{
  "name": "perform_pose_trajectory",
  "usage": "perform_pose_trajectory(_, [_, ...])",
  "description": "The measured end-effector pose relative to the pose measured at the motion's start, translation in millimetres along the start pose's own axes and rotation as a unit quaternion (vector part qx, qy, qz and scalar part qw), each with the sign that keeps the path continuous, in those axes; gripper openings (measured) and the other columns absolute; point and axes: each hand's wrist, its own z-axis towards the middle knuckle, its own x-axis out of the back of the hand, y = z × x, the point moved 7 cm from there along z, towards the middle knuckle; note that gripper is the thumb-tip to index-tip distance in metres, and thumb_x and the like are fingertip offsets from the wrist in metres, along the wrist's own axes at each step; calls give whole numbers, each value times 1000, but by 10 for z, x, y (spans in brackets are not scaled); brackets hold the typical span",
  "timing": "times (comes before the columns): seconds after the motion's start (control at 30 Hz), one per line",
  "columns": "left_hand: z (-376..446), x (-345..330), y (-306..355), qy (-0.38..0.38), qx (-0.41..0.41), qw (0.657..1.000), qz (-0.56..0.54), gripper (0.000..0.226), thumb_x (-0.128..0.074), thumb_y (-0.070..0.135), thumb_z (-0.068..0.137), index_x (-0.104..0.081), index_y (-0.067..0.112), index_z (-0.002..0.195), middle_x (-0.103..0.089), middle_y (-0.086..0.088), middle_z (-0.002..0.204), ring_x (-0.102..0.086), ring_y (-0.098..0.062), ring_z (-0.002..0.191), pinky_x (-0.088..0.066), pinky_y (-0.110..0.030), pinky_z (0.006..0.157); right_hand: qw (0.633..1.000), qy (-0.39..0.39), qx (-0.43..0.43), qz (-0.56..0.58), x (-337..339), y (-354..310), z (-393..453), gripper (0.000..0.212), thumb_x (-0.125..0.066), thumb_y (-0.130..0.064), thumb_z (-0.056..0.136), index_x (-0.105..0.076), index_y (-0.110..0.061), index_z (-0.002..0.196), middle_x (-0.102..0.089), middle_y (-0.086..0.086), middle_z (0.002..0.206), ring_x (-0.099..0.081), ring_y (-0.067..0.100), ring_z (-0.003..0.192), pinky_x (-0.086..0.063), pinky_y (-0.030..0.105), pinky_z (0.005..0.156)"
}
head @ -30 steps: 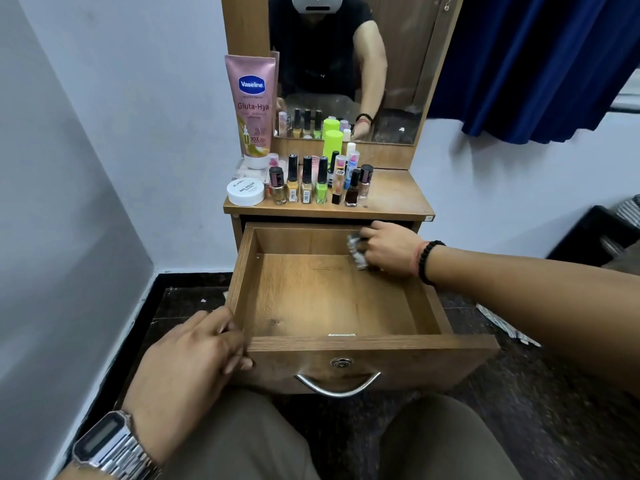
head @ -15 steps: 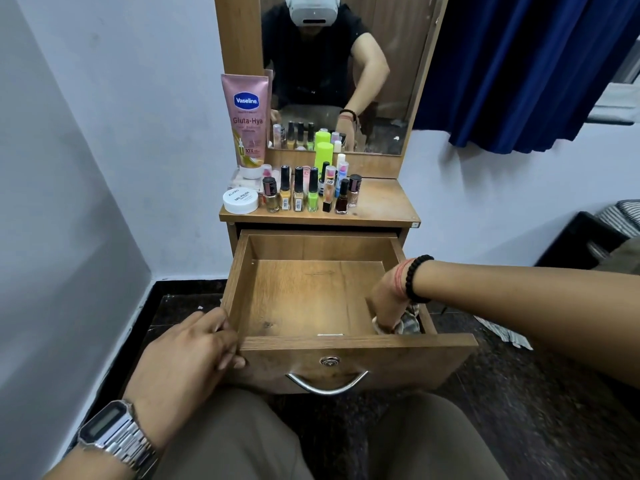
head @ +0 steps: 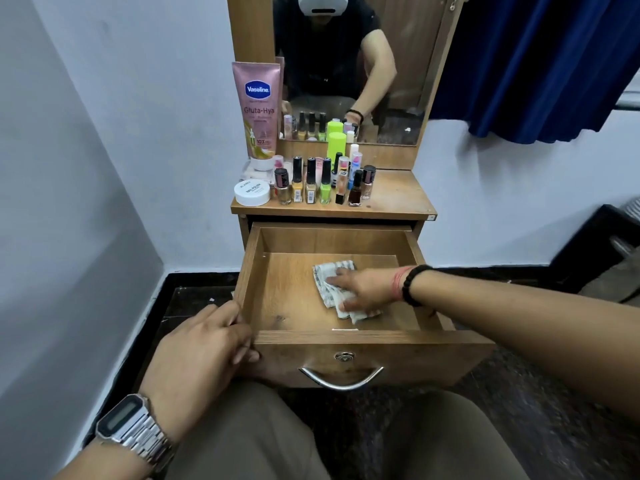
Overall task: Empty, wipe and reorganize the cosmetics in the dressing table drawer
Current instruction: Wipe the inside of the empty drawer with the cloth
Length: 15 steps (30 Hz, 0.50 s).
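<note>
Wiping step: right hand (head: 367, 289) flat, grip open, pressing cloth (head: 334, 289) on emptied drawer (head: 287, 292) floor, left hand (head: 204, 344) gripping front-left corner; cosmetics (head: 311, 181) parked on desk (head: 398, 199); best overlapping strokes into corners.

The right hand (head: 367, 289) covers the cloth's (head: 332, 271) middle; the small print on the jar lid (head: 252, 192) at ten o'clock is unreadable; the curtain (head: 540, 64) is cut off at two o'clock.

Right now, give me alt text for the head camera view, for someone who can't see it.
A person's right hand presses a striped cloth flat on the floor of an open, emptied wooden drawer, while the left hand grips its front left corner. Nail polishes and a Vaseline tube stand on the dressing table top above.
</note>
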Motion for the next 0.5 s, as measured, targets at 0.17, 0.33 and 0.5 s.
perform_pose_trajectory(0.17, [0, -3, 7, 1, -6, 1000, -2, 54, -87, 33, 54, -33, 25, 52, -47, 12, 66, -49, -11, 59, -3, -8, 51, 995, 104, -5, 8, 52, -277, 518, 65, -45, -27, 96, -16, -16, 153, -8, 12, 161, -11, 33, 147, -15, 43, 120])
perform_pose_trajectory(0.33, [4, 21, 1, 3, -13, 1000, 0, 51, -86, 33, 55, -36, 25, 52, -48, 11, 68, -50, -12, 60, -2, -8, 53, 987, 153, -13, 50, 277, -806, 973, 65, -52, -33, 89, -28, -11, 146, -30, 14, 150, -27, 39, 133, -28, 43, 109])
perform_pose_trajectory(0.5, [3, 28, -10, 9, -5, 1000, 11, 49, -85, 35, 55, -37, 24, 51, -50, 11, 68, -51, -13, 59, -10, -13, 50, 987, 159, -8, 22, 309, -965, 932, 50, -47, -28, 93, -37, -10, 139, -35, 17, 142, -33, 39, 126, -33, 44, 106])
